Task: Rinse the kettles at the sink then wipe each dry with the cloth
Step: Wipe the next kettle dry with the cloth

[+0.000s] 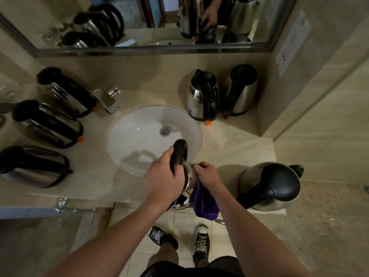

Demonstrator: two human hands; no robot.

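Observation:
I hold a steel kettle (pixel 186 193) on its side over the front rim of the white sink (pixel 139 136). My left hand (pixel 162 179) grips its black handle (pixel 178 153). My right hand (pixel 207 174) presses a purple cloth (pixel 203 202) against the kettle's steel body. The cloth hangs down past the counter edge. Much of the kettle's body is hidden behind my hands and the cloth.
Three kettles stand left of the sink (pixel 65 92) (pixel 48 124) (pixel 34 166), two at the back right (pixel 202 96) (pixel 240 90), one on the front right counter (pixel 271 186). A chrome tap (pixel 106 98) sits behind the basin. A mirror (pixel 139 23) spans the wall.

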